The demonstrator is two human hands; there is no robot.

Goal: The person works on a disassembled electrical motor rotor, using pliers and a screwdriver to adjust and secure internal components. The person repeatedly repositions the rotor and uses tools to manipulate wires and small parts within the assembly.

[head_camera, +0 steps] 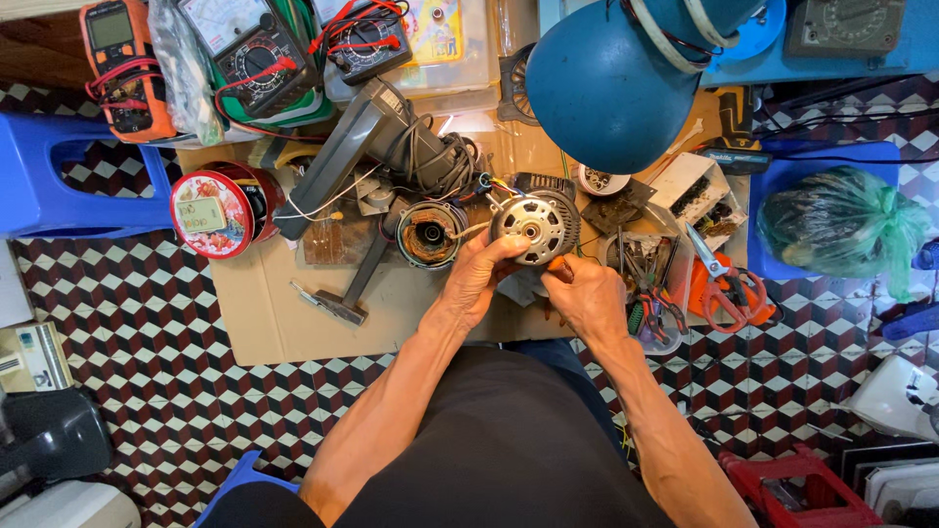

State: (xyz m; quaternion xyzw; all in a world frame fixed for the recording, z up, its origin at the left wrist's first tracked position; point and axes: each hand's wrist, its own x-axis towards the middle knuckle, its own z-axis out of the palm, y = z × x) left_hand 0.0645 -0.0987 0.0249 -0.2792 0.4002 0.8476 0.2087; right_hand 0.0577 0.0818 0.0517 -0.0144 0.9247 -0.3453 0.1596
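Observation:
A round silver electric motor with coloured wires at its top is held over a sheet of cardboard. My left hand grips the motor's lower left rim, thumb on its face. My right hand closes on the motor's lower right edge. Just left of the motor lies a second round part with copper windings.
A blue desk lamp shade hangs above the motor. Multimeters sit at the top left, a red round tin at left, a hammer on the cardboard, and orange-handled scissors beside a tub of tools at right. A blue stool stands far left.

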